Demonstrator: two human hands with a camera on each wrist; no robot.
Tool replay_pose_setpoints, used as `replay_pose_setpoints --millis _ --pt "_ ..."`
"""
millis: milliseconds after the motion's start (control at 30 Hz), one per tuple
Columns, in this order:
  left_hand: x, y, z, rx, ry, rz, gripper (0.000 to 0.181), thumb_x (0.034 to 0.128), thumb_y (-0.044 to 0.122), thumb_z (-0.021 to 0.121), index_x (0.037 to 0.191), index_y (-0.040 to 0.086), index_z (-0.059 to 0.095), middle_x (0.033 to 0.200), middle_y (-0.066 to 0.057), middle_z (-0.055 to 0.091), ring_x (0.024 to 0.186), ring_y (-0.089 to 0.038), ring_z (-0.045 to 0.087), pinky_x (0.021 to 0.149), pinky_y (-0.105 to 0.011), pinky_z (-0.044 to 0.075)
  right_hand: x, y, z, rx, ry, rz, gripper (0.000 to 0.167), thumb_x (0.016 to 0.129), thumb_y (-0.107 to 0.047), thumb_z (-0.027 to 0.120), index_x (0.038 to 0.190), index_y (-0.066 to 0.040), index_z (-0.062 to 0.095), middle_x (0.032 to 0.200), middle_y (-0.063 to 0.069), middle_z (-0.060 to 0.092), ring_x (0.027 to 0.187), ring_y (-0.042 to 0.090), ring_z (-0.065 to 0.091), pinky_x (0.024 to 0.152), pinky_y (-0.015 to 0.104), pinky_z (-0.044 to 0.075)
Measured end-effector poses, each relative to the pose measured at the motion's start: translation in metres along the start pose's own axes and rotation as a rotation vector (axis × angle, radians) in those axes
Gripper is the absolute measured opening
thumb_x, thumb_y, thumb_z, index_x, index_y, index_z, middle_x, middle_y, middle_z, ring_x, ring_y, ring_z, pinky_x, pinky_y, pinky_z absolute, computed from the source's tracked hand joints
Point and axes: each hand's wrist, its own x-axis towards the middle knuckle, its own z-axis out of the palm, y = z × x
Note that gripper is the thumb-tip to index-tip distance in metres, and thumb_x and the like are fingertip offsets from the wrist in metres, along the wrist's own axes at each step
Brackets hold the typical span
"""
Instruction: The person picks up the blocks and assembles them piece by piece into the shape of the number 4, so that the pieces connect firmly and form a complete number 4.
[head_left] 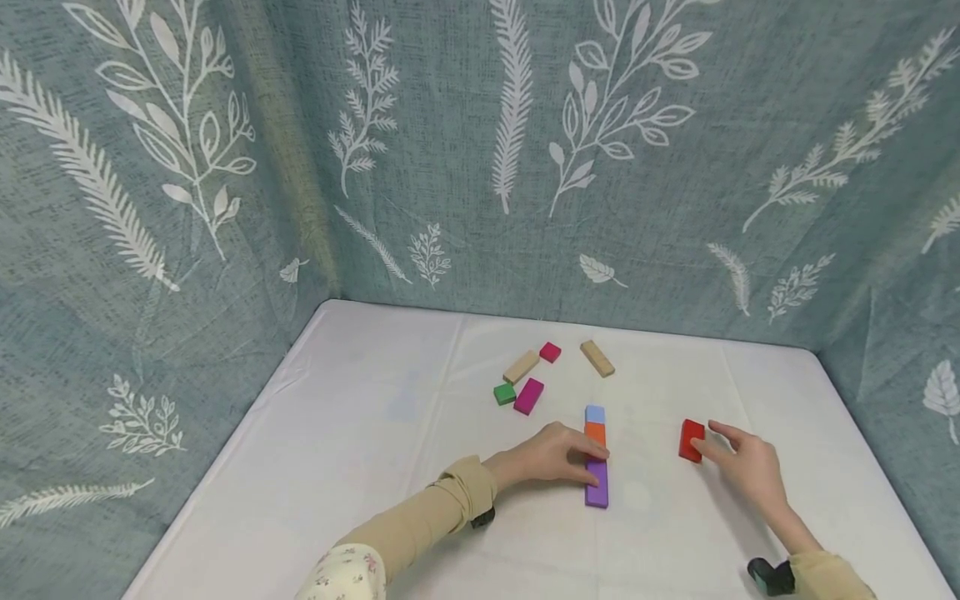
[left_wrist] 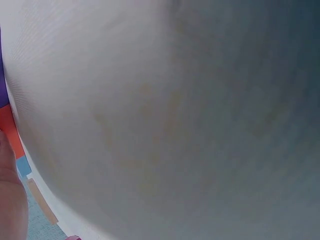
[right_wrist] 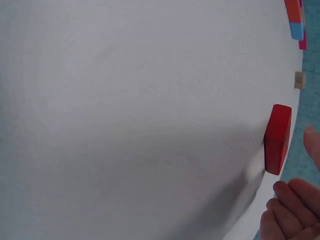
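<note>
In the head view a straight row lies on the white table: a light blue block (head_left: 595, 414), an orange block (head_left: 595, 432) and a purple block (head_left: 597, 497), end to end. My left hand (head_left: 551, 454) reaches over the row from the left. Its forefinger lies across the meeting of orange and purple, its thumb over the purple block. To the right, a red block (right_wrist: 278, 140) lies on the table. My right hand (head_left: 750, 468) is beside it, thumb and fingers spread apart; the right wrist view shows a gap between them and the red block.
Behind the row lie two wooden blocks (head_left: 597, 358), a green block (head_left: 505, 394), a magenta block (head_left: 528, 396) and a small pinkish-red block (head_left: 551, 352). A patterned blue-green curtain (head_left: 465, 167) hangs along the far and side edges of the table (head_left: 375, 358).
</note>
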Motion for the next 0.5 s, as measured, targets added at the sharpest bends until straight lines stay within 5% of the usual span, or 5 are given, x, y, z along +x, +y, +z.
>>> replay_pose_setpoints --millis 500 --pt "-0.001 -0.001 0.0 -0.001 0.005 0.004 0.041 0.0811 0.026 0.075 0.119 0.014 0.067 0.121 0.006 0.067 0.113 -0.002 0.059 0.098 -0.009 0.039 -0.002 -0.002 0.012 -0.026 0.003 0.012 0.059 0.086 -0.031 0.068 0.126 0.01 0.055 0.126 0.033 0.054 0.116 0.049 0.051 0.09 0.057 0.048"
